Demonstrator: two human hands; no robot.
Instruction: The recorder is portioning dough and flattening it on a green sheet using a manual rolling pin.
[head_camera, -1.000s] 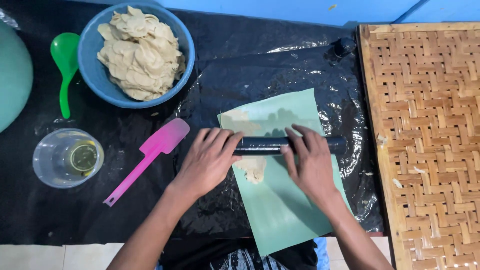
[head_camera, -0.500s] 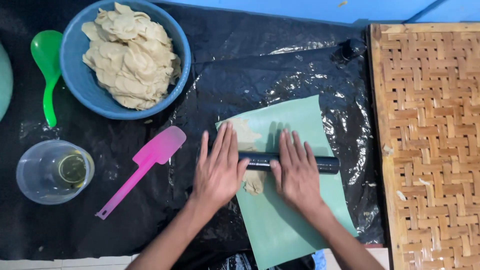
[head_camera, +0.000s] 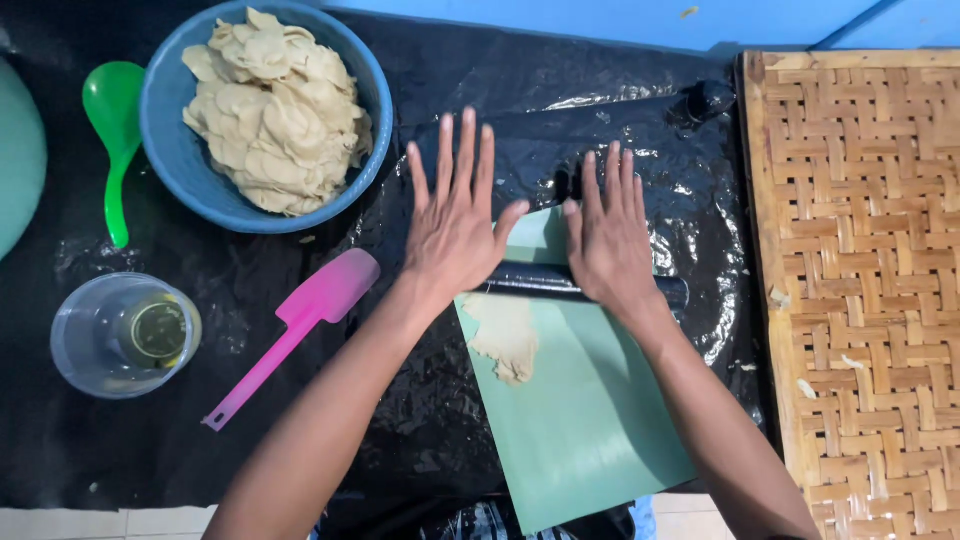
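On black plastic sheeting (head_camera: 300, 440), mid-roll: left hand (head_camera: 455, 225) and right hand (head_camera: 610, 235) lie flat, fingers spread, palms pressing on a dark rolling pin (head_camera: 535, 283) — no grasp, nothing clutched. Pin lies across the light green sheet (head_camera: 590, 420); a flattened pale dough piece (head_camera: 503, 337) is on that sheet just on the near side of the pin, touching it. Judgement: this is the flattening stroke, pin at the far end of travel. Next move calls for even palm pressure drawing back over the dough. Blue bowl (head_camera: 190, 180) of finished pieces, pink spatula (head_camera: 300, 325) left; woven tray (head_camera: 860, 270) right.
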